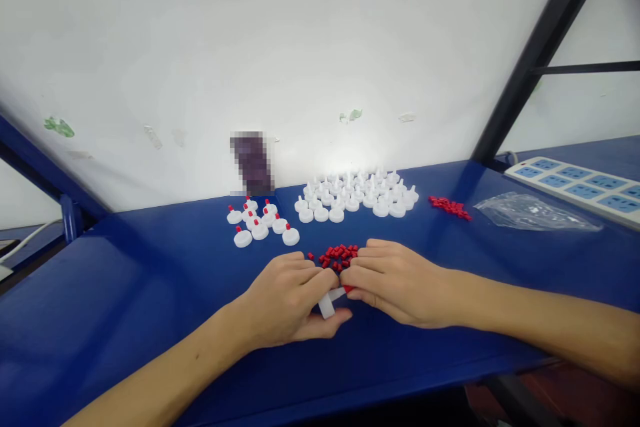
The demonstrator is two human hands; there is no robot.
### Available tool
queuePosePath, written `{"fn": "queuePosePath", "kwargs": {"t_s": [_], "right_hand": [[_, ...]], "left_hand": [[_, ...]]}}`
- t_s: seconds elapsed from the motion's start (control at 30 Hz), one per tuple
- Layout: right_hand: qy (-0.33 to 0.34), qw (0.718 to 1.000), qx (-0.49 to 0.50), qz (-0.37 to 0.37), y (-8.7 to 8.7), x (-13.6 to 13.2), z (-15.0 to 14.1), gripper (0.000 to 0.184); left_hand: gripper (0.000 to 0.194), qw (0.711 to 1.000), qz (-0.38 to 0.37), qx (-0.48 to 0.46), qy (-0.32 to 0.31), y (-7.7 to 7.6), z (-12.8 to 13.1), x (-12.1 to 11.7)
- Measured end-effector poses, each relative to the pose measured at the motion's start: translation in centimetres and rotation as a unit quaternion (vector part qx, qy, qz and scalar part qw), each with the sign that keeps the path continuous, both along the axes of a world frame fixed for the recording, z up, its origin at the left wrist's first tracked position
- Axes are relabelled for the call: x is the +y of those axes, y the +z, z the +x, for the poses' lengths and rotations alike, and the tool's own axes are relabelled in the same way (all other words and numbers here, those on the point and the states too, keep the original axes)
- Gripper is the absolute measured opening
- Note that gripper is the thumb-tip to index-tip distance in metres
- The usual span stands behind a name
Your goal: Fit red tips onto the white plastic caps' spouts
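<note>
My left hand [295,300] is closed around a white nozzle cap [327,307], its spout pointing right. Between the thumb and fingers of my right hand [400,283] is a small red tip cap [348,288], held at the end of that spout. Most of the red cap is hidden by the fingers. Just beyond both hands lies a loose pile of red tip caps [337,255]. Further back on the left stand several white nozzle caps with red tips [260,230]. Behind the pile is a larger group of white nozzle caps without red tips [353,199].
A second heap of red tip caps [450,207] lies at the right, beside a clear plastic bag [535,211]. A white power strip [580,183] runs along the far right of the blue table [165,280]. A blurred dark object [254,163] leans against the wall.
</note>
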State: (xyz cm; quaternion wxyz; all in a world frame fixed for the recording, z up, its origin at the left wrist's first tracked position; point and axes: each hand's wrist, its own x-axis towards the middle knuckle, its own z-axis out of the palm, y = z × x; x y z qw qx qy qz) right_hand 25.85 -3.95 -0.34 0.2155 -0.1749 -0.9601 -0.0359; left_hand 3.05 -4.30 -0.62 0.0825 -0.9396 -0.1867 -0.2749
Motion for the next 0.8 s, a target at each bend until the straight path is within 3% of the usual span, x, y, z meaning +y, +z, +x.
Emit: {"fn": "queuePosePath", "kwargs": {"t_s": [0.13, 0.33, 0.53, 0.8], "right_hand": [[0.004, 0.997, 0.002, 0.072, -0.2, 0.2, -0.1, 0.026], [-0.001, 0.989, 0.037, 0.143, 0.0, -0.1, 0.0, 0.028], [0.030, 0.998, 0.029, 0.046, -0.3, -0.1, 0.0, 0.027], [0.016, 0.994, 0.055, -0.089, 0.2, -1.1, -0.1, 0.025]], "left_hand": [[0.029, 0.999, -0.016, 0.021, -0.018, 0.2, 0.0, 0.0], [0.027, 0.992, -0.128, 0.001, 0.015, 0.4, 0.7, -1.3], [0.028, 0.990, -0.137, 0.035, 0.023, 0.3, 0.8, -1.7], [0.025, 0.997, -0.056, 0.052, 0.023, 0.5, 1.0, -1.7]]}}
